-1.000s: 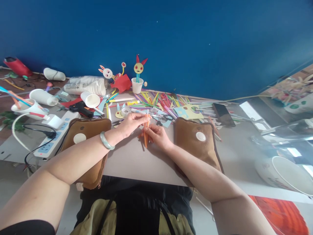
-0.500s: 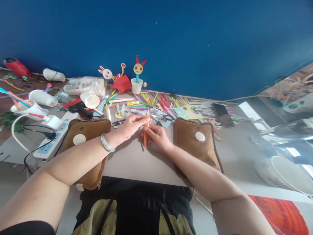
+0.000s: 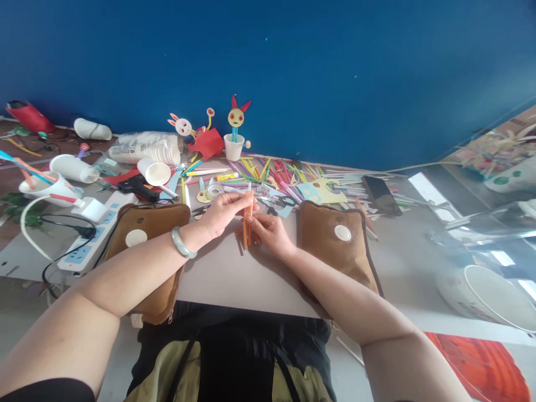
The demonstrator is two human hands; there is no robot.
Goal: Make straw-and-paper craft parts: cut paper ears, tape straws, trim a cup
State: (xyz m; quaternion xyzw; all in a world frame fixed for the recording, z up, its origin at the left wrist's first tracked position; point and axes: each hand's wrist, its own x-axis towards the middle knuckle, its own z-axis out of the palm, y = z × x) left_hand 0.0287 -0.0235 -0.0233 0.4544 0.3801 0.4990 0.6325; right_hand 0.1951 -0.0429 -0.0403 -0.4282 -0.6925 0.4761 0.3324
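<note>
Both of my hands meet over the table in the middle of the view. My left hand [image 3: 224, 213], a pale bangle on its wrist, pinches the upper part of some narrow orange strips [image 3: 246, 235]. Lower down, the thumb and fingers of my right hand [image 3: 273, 233] are closed on the same strips. They stand roughly upright, with pale tips above my left fingers and orange ends hanging below. Their exact material and how they are joined cannot be made out. Just behind my hands lie a roll of tape [image 3: 215, 192] and scissors [image 3: 286, 202].
Brown cushioned pouches [image 3: 343, 251] flank my hands. Colourful strips and sticks [image 3: 285, 173] litter the back. A paper cup with a rabbit figure [image 3: 234, 146] stands by the wall. Left are a black glue gun [image 3: 140, 188] and a power strip [image 3: 90, 237]; right, a phone [image 3: 381, 195].
The orange strips have spread apart slightly at the bottom and show as separate strands. My left fingers have shifted a little upward along them; my right hand stays nearly in place.
</note>
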